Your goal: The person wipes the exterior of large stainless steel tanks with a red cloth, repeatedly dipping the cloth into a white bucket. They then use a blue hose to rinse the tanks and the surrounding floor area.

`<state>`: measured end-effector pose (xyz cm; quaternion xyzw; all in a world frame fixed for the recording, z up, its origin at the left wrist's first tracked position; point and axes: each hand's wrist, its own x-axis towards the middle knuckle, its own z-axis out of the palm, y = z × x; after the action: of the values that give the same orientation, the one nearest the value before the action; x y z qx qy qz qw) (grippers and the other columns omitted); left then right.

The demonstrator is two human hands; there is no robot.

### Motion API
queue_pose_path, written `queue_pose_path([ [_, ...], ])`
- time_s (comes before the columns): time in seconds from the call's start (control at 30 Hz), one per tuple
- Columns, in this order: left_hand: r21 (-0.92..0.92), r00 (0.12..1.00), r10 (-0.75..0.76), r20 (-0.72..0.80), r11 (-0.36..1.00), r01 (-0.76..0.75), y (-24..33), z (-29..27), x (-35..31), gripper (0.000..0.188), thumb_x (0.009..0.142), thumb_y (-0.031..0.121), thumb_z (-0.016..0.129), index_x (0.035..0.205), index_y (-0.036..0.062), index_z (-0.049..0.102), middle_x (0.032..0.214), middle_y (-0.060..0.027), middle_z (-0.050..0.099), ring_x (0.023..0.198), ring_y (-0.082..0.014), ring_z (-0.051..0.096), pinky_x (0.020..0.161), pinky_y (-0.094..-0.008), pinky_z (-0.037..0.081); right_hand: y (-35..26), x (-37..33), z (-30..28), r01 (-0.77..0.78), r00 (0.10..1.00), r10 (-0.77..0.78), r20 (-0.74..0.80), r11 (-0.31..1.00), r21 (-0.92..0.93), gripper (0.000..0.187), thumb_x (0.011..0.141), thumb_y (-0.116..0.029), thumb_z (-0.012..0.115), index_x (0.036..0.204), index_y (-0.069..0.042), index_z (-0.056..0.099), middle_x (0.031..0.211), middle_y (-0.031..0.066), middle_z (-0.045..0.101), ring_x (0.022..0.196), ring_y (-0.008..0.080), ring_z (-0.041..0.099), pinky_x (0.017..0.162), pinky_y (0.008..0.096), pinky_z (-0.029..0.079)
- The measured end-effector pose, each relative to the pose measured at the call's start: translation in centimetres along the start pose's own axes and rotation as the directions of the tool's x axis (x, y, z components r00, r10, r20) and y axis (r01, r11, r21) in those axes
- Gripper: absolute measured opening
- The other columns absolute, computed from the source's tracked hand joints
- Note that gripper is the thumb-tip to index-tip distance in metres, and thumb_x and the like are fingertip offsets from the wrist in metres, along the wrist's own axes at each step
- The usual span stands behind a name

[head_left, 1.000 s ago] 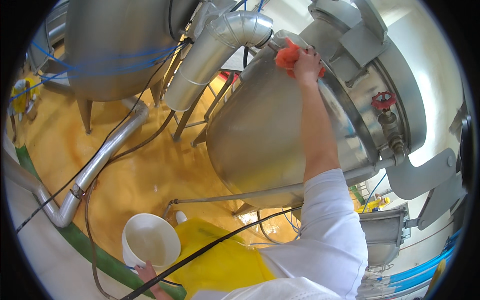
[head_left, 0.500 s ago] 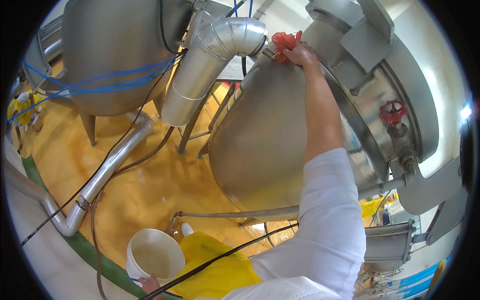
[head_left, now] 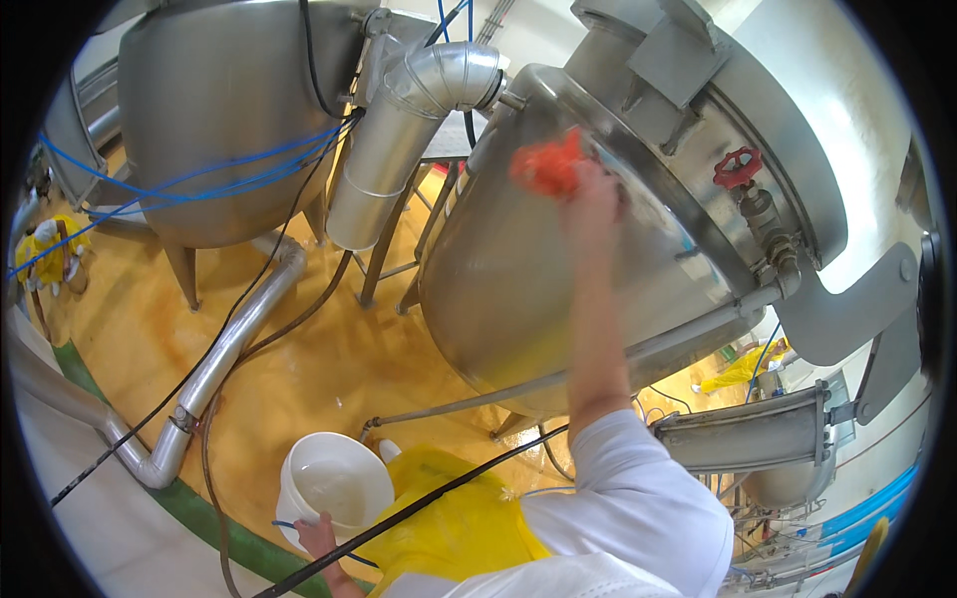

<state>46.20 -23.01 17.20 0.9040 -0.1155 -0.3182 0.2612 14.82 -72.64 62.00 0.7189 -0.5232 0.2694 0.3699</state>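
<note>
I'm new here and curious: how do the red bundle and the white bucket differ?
Colour: the red bundle is bright red, the white bucket plain white.
Shape: the red bundle looks crumpled, while the white bucket is round and open-topped.
Place: the red bundle is in the right hand, by the steel tank; the white bucket is lower in view, the left hand at its edge.
Shared: each has a bare hand on it.

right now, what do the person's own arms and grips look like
The right arm wears a short, plain white sleeve, creased near its hem, and is bare below it. No glove shows on the right grip or left grip.
</note>
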Motion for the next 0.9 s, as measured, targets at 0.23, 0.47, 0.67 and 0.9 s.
queue_pose_path([
  [0.23,-0.040,0.999,0.036,0.039,0.999,-0.034,4.2,-2.6,-0.3,0.072,0.065,0.032,0.077,0.119,-0.0073,0.050,0.110,-0.0328,0.063,0.106,-0.0457,0.061,0.093,-0.0459,0.047,-19.7,-12.1,2.1,-0.362,0.123,-0.613,0.781,0.705,0.610,0.029,0.073,-0.015,0.065,0.100,-0.008,0.071,0.095,0.0132,0.072,0.086,0.0290,0.069,0.076,0.0385,0.054],
  [0.47,0.091,0.992,0.109,0.069,0.989,-0.115,4.4,-2.9,1.1,0.104,0.061,0.058,0.085,0.133,-0.0073,0.049,0.122,-0.0306,0.061,0.114,-0.0402,0.060,0.097,-0.0440,0.049,-32.4,-27.6,3.4,-0.265,-0.661,-0.719,0.217,0.493,0.828,0.028,0.077,-0.019,0.065,0.103,-0.011,0.073,0.096,0.0131,0.072,0.091,0.0279,0.067,0.076,0.0403,0.052],
  [0.67,0.091,0.995,-0.071,0.067,0.994,0.065,7.4,-5.9,-1.6,0.086,0.062,0.055,0.082,0.120,-0.0030,0.054,0.103,-0.0265,0.068,0.099,-0.0393,0.066,0.086,-0.0423,0.052,-38.9,-42.4,4.5,-0.216,-0.597,-0.793,0.123,0.306,0.927,0.037,0.075,-0.015,0.067,0.112,-0.013,0.070,0.102,0.0148,0.071,0.102,0.0313,0.066,0.079,0.0424,0.053],
  [0.9,-0.206,0.999,0.017,-0.031,0.978,-0.023,4.7,-5.3,-3.8,0.055,0.070,0.040,0.085,0.097,-0.0012,0.061,0.085,-0.0128,0.065,0.075,-0.0178,0.059,0.066,-0.0342,0.049,-43.0,-53.1,4.0,-0.143,-0.049,-0.897,0.439,0.441,0.886,0.031,0.084,-0.023,0.063,0.111,-0.008,0.068,0.107,0.0127,0.070,0.098,0.0288,0.067,0.076,0.0484,0.055],
])
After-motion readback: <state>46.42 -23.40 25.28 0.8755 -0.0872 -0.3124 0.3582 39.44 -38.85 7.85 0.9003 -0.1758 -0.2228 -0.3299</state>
